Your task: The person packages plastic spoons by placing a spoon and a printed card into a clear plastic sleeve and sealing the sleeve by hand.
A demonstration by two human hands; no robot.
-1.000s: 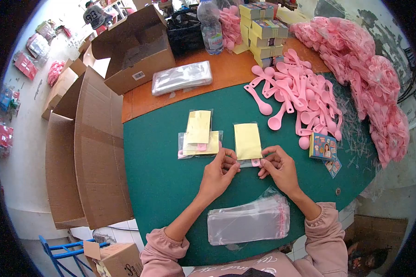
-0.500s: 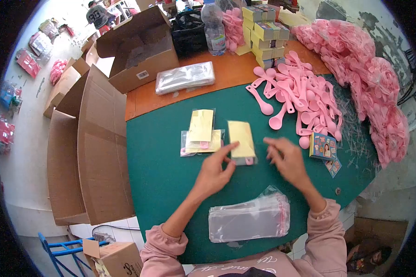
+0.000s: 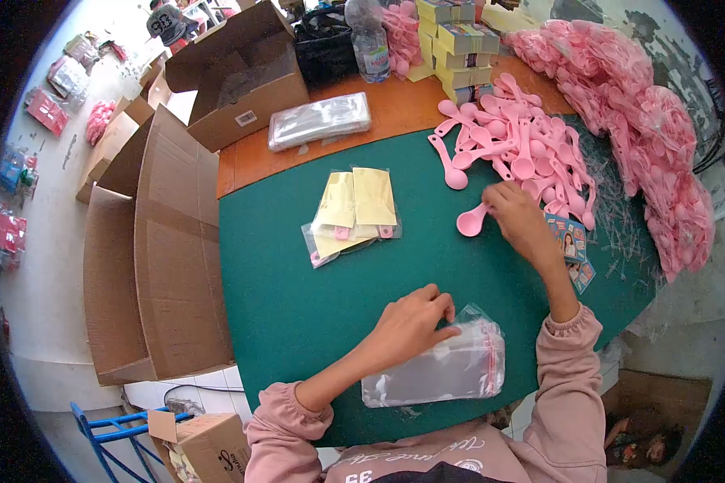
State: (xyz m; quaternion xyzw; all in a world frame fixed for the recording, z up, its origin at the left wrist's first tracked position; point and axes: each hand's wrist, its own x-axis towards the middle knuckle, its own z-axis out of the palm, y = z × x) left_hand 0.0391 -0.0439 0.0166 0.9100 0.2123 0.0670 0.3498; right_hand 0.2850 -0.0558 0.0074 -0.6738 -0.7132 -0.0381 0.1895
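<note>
My right hand (image 3: 522, 216) pinches the handle of a pink measuring spoon (image 3: 470, 221), whose bowl points left at the near edge of the spoon pile (image 3: 532, 153). Over the far edge of a stack of clear plastic bags (image 3: 431, 378) hovers my left hand (image 3: 411, 324), its fingers curved, thumb apart, holding nothing; whether a fingertip touches the bags I cannot tell. Left of centre lie several overlapping packets with pale yellow cards (image 3: 374, 197), pink pieces showing at their lower ends. Partly behind my right wrist sit small printed cards (image 3: 573, 244).
A big bag of pink spoons (image 3: 644, 121) lines the right side. Bundled card stacks (image 3: 467, 60), a water bottle (image 3: 370, 48) and a pack of clear bags (image 3: 320, 121) stand at the back. Open cardboard boxes (image 3: 181, 258) flank the table's left edge.
A yellow-card packet has joined the others, released by my left hand, which came back to the clear bags. My right hand moved up to the pile and took hold of a spoon.
</note>
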